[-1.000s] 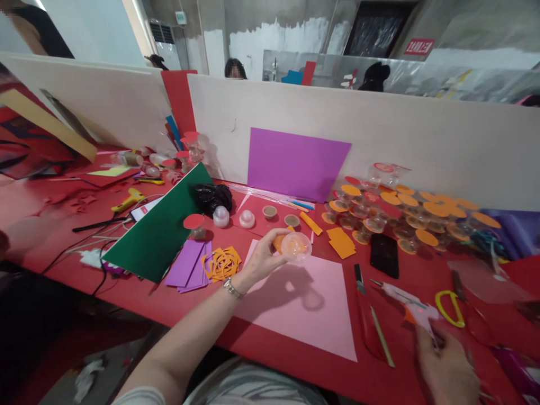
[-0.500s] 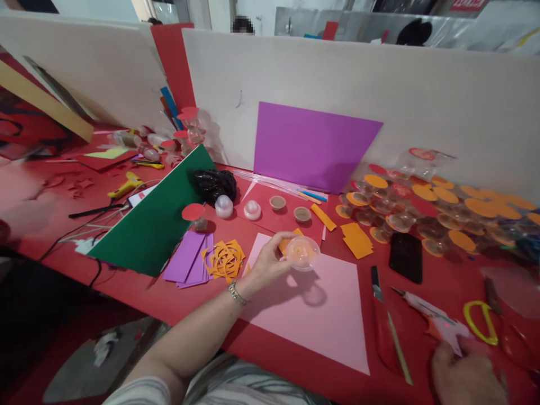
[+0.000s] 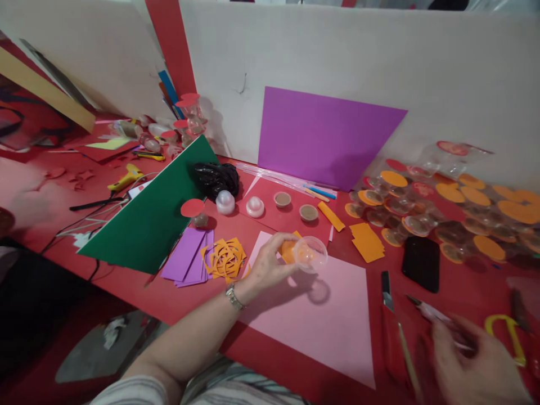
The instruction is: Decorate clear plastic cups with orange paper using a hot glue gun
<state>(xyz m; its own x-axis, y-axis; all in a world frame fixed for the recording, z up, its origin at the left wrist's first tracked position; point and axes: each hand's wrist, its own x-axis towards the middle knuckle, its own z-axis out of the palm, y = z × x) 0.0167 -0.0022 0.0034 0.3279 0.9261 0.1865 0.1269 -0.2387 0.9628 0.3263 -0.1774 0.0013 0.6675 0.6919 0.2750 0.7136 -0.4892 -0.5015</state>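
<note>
My left hand (image 3: pixel 272 261), wearing a wrist watch, pinches a small clear plastic cup (image 3: pixel 311 254) by its side. The cup is held above a pink paper sheet (image 3: pixel 320 320) and casts a shadow there. Orange paper (image 3: pixel 288 251) shows between my fingers and the cup; whether it is joined to the cup I cannot tell. At the lower right, my right hand (image 3: pixel 476 354) is closed around a glue gun (image 3: pixel 434 313), whose nozzle points up and left. The fingers hide most of its body, and the hand is slightly blurred.
Right of the pink sheet lie a knife (image 3: pixel 387 289), a black phone (image 3: pixel 421 263) and yellow-handled scissors (image 3: pixel 506 337). Clear cups with orange discs (image 3: pixel 475 195) crowd the back right. A green board (image 3: pixel 147 225) leans at left, near orange scraps (image 3: pixel 223 259) and purple cards (image 3: pixel 185 256).
My right hand has come forward around the glue gun, covering more of it. The cup in my left hand has tilted and moved slightly right. The view has dipped downward.
</note>
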